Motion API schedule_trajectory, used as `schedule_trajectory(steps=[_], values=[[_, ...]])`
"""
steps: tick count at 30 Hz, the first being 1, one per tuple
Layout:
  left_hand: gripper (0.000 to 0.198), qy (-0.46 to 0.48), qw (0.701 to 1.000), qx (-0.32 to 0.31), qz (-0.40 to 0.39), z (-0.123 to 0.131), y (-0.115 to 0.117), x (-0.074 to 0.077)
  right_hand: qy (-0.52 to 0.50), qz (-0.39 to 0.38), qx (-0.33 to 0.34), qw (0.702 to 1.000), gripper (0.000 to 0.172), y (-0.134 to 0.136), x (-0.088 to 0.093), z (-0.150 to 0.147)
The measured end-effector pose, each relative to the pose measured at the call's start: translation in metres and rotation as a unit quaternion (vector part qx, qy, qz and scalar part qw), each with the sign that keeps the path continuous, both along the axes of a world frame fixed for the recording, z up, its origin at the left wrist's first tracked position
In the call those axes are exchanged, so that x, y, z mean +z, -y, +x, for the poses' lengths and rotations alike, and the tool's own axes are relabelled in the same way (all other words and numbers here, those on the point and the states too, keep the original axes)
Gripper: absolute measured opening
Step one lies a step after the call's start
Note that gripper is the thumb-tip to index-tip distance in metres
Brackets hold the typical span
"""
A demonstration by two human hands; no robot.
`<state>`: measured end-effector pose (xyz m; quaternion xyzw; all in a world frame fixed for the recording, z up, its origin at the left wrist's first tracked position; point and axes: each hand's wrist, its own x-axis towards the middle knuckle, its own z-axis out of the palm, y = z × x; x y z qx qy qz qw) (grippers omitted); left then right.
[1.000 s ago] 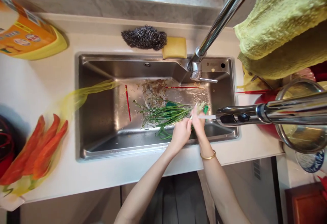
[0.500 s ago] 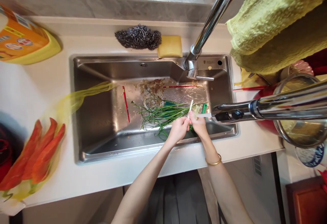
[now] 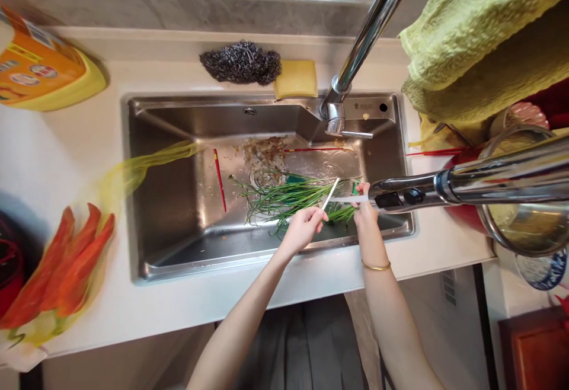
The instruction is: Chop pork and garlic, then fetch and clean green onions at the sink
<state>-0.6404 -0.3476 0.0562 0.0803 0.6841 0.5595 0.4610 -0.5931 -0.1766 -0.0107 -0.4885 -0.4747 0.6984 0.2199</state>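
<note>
My left hand [image 3: 306, 225] is closed on a thin white stalk [image 3: 331, 193], which points up and right over the sink. Under it a bunch of long green scallions [image 3: 284, 195] lies spread across the sink floor. Close to the faucet's spray head [image 3: 395, 194], my right hand [image 3: 366, 206] has its fingers curled at the stream of water [image 3: 347, 199]. What it may hold is hidden. A small bit of a green handle [image 3: 354, 187] shows beside its fingers. The steel sink [image 3: 169, 182] surrounds all of this.
Two red chopsticks [image 3: 220, 180] and brownish peelings [image 3: 265, 156] lie in the sink. Red peppers [image 3: 66, 271] in a yellow net rest on the left counter. A steel scourer [image 3: 240, 63] and yellow sponge [image 3: 297, 79] sit behind. A yellow towel [image 3: 480, 28] hangs right.
My hands, together before, have come apart. The right moved right, toward the spray head; the left drew slightly down and left, keeping the white stalk, which now tilts more.
</note>
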Motion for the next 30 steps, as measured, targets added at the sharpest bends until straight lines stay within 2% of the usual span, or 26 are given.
schedule_trajectory(steps=[2, 4, 6, 8, 10, 11, 15, 19, 23, 26, 28, 30], values=[[0.031, 0.021, 1.000, 0.018, 0.015, -0.003, 0.005, 0.003, -0.004, -0.025, -0.013, 1.000, 0.030, -0.003, 0.004, 0.001], [0.032, 0.036, 0.998, 0.035, 0.030, -0.006, 0.006, 0.004, -0.001, -0.051, 0.022, 0.998, 0.030, 0.004, 0.012, 0.003], [0.032, 0.031, 0.998, 0.041, 0.038, -0.007, 0.002, 0.000, 0.000, -0.083, 0.109, 0.991, 0.030, 0.020, 0.022, 0.005], [0.034, 0.002, 0.999, 0.032, 0.032, -0.005, -0.004, -0.007, 0.003, -0.102, 0.218, 0.971, 0.031, 0.038, 0.032, 0.005], [0.036, -0.039, 0.999, 0.019, 0.013, -0.001, -0.011, -0.013, 0.012, -0.085, 0.273, 0.958, 0.031, 0.050, 0.037, 0.002], [0.037, -0.055, 0.998, 0.012, 0.005, 0.001, -0.015, -0.015, 0.017, -0.065, 0.265, 0.962, 0.032, 0.053, 0.038, -0.001], [0.031, -0.094, 0.995, -0.003, -0.010, 0.005, -0.024, -0.014, 0.016, 0.000, 0.148, 0.989, 0.037, 0.050, 0.036, -0.009], [0.035, -0.129, 0.992, -0.010, -0.007, 0.001, -0.030, -0.010, 0.024, -0.006, 0.176, 0.984, 0.037, 0.045, 0.034, -0.007], [0.031, -0.117, 0.993, -0.017, -0.003, 0.000, -0.032, -0.011, 0.005, 0.017, 0.131, 0.991, 0.032, 0.046, 0.038, -0.003], [0.034, -0.151, 0.987, 0.019, -0.044, 0.000, -0.028, -0.012, 0.017, -0.017, 0.179, 0.984, 0.034, 0.048, 0.041, -0.005], [0.033, -0.164, 0.984, 0.007, -0.063, 0.000, -0.023, -0.012, 0.016, -0.034, 0.201, 0.979, 0.036, 0.047, 0.042, -0.007], [0.031, -0.152, 0.986, -0.009, -0.067, 0.000, -0.020, -0.011, 0.006, -0.038, 0.195, 0.980, 0.038, 0.043, 0.041, -0.010]])
